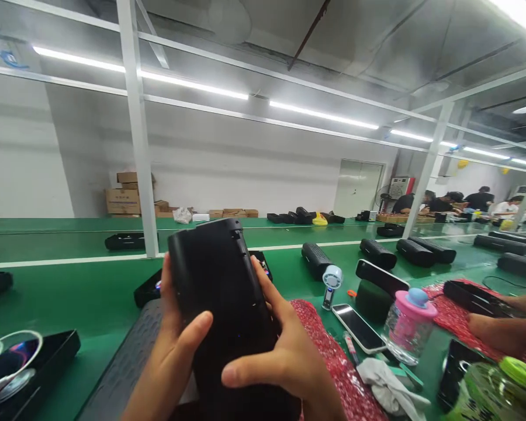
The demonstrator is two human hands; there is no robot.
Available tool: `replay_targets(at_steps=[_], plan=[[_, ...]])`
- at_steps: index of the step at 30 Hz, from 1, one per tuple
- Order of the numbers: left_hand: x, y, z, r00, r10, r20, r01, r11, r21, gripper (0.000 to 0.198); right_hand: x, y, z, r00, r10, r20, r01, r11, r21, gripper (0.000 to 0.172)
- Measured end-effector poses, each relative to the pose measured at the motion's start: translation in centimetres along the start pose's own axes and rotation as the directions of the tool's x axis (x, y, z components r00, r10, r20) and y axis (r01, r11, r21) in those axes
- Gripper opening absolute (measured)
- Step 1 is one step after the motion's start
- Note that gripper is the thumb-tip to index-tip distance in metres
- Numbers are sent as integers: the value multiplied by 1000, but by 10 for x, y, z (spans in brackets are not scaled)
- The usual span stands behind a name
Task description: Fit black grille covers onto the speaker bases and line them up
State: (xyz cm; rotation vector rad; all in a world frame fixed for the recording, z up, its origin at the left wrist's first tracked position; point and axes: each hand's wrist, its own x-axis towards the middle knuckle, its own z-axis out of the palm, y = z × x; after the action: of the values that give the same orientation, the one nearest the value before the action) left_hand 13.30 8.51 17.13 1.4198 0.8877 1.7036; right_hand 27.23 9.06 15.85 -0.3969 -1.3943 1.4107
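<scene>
"Black speaker (221, 292) right under the camera: how was it held?"

"Upright, tilted a little, and up off the desk. The left grip (170, 351) was closed around one side with the thumb across the front, and the right grip (284, 365) was closed around the other, with its fingers spread over the lower body."

"What lay around it?"

"A long green desk (61, 304) ran across the view, with a grey ribbed mat (131, 351) below the speaker and a red speckled mat (333, 356) just beside it. Another person's hands (504, 330) stayed well apart, at the right edge."

"What could have gone wrong?"

"Its dark, rounded body looked hard to hold, so one loosened finger could have let it slip. Falling right, it could have struck the smartphone (357, 327) lying flat on the desk, or the pink-capped bottle (409, 327)."

"Anything smaller at risk?"

"A white mini fan (332, 286) stood on end nearby, and a careless elbow could have tipped it. A marker pen (350, 346) lay loose beside the smartphone."
</scene>
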Motion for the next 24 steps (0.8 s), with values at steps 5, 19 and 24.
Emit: replay_targets(at_steps=[5,19,24], plan=[[15,-19,-10,988,-152,-9,153,987,48,74,16,21,-10,999,-26,-46,23,997,-72,95],[24,-7,2,965,7,262,-46,988,144,100,29,0,-14,959,-158,-233,171,985,36,67],[22,-6,22,995,-84,60,83,996,21,91,39,12,-25,967,-180,-179,191,981,46,69]])
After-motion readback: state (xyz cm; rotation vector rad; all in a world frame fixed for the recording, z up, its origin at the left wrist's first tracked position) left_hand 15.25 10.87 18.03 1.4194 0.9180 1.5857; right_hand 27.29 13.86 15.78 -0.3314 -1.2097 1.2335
